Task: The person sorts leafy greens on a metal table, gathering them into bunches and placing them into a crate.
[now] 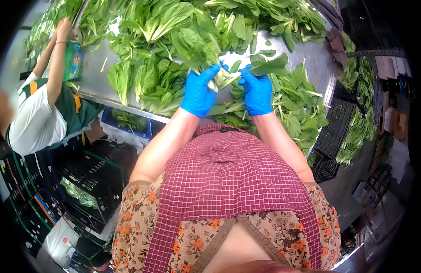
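Note:
In a blue glove, my left hand [201, 89] grips a bunch of leafy greens [197, 46] by its pale stalks, with the leaves pointing away from me. My right hand [256, 89], gloved the same way, pinches the pale stem of a single loose leaf [270, 65] just beside the bunch. Both hands are above the near part of a metal table [94, 73]. Several bunches of greens [156, 80] lie left of my left hand. A heap of loose leaves [292, 109] spreads around and below my right hand.
More greens [237, 25] cover the table's far side. At the left, a co-worker's hands [64, 29] are near a bag [73, 59] of greens. A blue crate [128, 123] with leaves sits below the table edge. Black crates [336, 123] with greens stand at right, others [91, 174] at lower left.

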Action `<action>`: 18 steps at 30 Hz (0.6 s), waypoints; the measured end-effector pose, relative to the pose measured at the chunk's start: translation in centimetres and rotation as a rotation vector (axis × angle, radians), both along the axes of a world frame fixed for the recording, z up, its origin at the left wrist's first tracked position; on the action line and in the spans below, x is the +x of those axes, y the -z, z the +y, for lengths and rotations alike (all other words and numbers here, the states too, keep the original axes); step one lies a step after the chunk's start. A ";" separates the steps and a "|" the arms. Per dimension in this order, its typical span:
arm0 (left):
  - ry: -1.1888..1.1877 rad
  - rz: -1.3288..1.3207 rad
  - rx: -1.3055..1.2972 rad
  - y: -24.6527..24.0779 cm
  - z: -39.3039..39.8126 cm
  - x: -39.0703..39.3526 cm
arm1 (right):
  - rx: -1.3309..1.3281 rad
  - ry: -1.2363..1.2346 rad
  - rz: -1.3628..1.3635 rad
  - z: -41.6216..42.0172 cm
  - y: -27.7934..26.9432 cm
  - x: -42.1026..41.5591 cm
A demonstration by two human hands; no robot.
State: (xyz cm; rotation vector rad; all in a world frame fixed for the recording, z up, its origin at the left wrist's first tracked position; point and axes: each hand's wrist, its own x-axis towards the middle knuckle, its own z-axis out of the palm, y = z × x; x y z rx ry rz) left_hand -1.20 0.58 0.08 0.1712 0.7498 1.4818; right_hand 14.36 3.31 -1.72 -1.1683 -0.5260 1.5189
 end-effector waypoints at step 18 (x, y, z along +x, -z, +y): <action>-0.296 0.732 -0.092 -6.0 -5.3 -16.1 | -0.172 -0.206 0.121 6.5 0.3 5.9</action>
